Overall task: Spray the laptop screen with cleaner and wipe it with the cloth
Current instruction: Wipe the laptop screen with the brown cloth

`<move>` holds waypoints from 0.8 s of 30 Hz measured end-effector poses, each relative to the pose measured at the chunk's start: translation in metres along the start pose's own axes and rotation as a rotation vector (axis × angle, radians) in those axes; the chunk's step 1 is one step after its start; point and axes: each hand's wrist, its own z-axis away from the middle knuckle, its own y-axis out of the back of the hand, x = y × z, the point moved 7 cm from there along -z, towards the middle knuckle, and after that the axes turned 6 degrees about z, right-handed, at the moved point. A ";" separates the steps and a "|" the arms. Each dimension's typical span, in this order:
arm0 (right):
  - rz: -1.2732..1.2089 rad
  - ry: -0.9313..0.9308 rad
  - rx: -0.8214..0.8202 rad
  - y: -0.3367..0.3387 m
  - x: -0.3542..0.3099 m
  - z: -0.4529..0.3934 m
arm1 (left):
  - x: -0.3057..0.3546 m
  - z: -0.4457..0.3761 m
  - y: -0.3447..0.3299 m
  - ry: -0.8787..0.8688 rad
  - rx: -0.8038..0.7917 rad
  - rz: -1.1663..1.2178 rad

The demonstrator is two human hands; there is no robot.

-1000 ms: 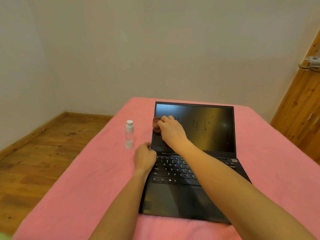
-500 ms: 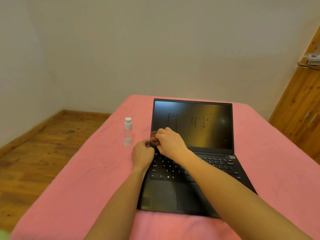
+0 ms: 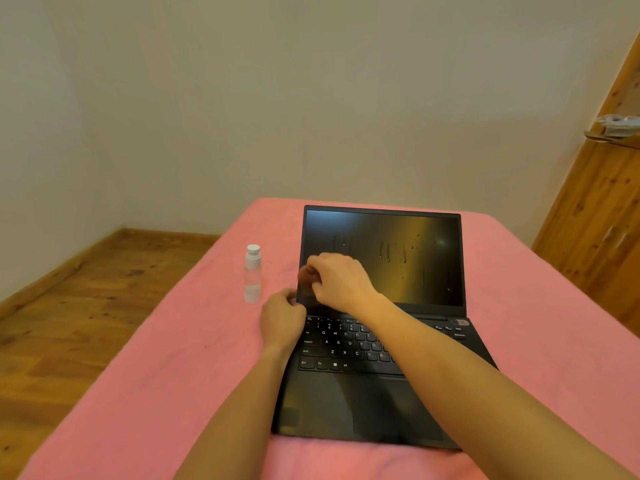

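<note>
While your left hand (image 3: 282, 318) curls at the laptop (image 3: 374, 344) hinge corner, your right hand (image 3: 337, 280) fingers pinch the cloth (image 3: 306, 276) against the wet screen (image 3: 398, 258).

right hand (image 3: 341, 280) wiping laptop screen (image 3: 398, 258), cloth (image 3: 306, 276)

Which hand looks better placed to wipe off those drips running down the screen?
The right hand, probably. It already holds the cloth against the left part of the laptop screen, with the drips just to its right. The left hand is down at the laptop's left edge.
</note>
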 end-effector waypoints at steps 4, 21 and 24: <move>0.050 -0.054 0.247 0.035 0.020 -0.029 | -0.003 0.000 0.000 0.026 0.008 0.030; 0.109 -0.127 0.093 0.026 0.042 -0.053 | -0.002 0.000 0.000 0.017 0.007 0.003; 0.116 -0.120 0.053 0.022 0.039 -0.048 | -0.002 0.000 0.000 0.015 0.012 -0.002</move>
